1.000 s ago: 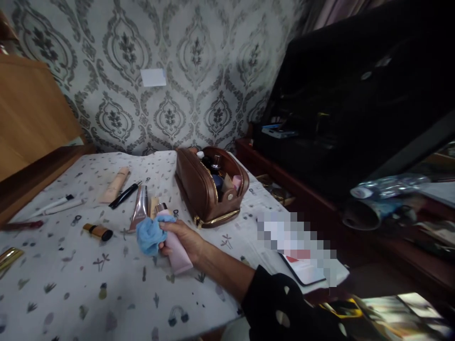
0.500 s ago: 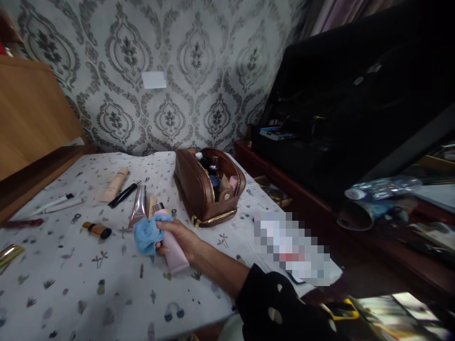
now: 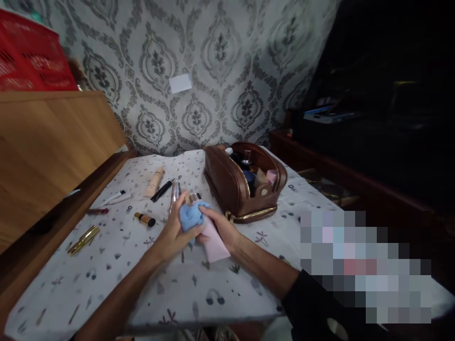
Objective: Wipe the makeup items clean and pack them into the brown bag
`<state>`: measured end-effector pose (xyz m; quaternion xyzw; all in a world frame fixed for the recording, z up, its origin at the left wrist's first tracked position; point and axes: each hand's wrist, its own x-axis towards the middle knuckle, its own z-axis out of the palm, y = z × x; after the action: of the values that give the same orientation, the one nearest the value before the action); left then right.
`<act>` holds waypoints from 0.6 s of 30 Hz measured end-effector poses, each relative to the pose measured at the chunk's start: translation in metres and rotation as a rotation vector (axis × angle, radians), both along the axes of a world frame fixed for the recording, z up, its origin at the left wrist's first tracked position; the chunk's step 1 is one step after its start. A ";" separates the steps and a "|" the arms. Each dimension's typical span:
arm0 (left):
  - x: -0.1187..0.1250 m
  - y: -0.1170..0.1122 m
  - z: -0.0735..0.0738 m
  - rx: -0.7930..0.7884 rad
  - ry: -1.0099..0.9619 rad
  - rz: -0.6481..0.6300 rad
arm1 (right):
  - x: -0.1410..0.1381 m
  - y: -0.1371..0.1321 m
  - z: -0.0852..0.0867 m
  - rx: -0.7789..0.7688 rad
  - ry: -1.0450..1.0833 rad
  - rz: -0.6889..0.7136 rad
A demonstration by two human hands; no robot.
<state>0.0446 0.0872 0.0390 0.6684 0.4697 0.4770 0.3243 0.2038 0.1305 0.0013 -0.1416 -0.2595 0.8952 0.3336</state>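
Note:
Both hands meet over the table in front of the bag. My right hand [image 3: 223, 228] is closed round a pale pink squeeze tube [image 3: 215, 242] with a shiny metallic cap. Bunched against the tube's upper part is a blue cloth [image 3: 192, 215], and my left hand [image 3: 177, 235] is closed on it from the left. Just behind the left fingers lies a metallic pinkish tube [image 3: 175, 190], partly hidden. To the right stands a brown cosmetic bag [image 3: 227, 182], unzipped, with several bottles and jars inside.
A beige tube [image 3: 154, 183], a black pen-like stick [image 3: 162, 190], a black-and-gold lipstick [image 3: 144, 219] and a gold tube [image 3: 84, 240] lie on the patterned tablecloth [image 3: 159, 298]. A wooden panel [image 3: 53, 156] borders the left; a dark screen [image 3: 384, 113] stands right.
My left hand has come into view and taken hold of the blue cloth at the pink tube. The view has turned left, showing a red basket.

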 end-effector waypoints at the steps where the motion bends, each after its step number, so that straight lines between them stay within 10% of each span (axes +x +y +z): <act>1: 0.003 0.005 -0.003 -0.057 -0.048 -0.026 | 0.001 -0.001 0.001 0.006 -0.014 0.037; 7: 0.006 0.023 -0.014 -0.115 -0.209 -0.028 | 0.001 -0.004 0.007 0.089 -0.071 0.197; 18: -0.030 0.044 -0.017 -0.069 -0.376 0.468 | -0.001 -0.008 -0.003 0.361 -0.385 0.024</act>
<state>0.0149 0.1311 0.0216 0.4306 0.5586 0.6379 0.3093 0.2023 0.1220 -0.0013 -0.2444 -0.4754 0.7948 0.2873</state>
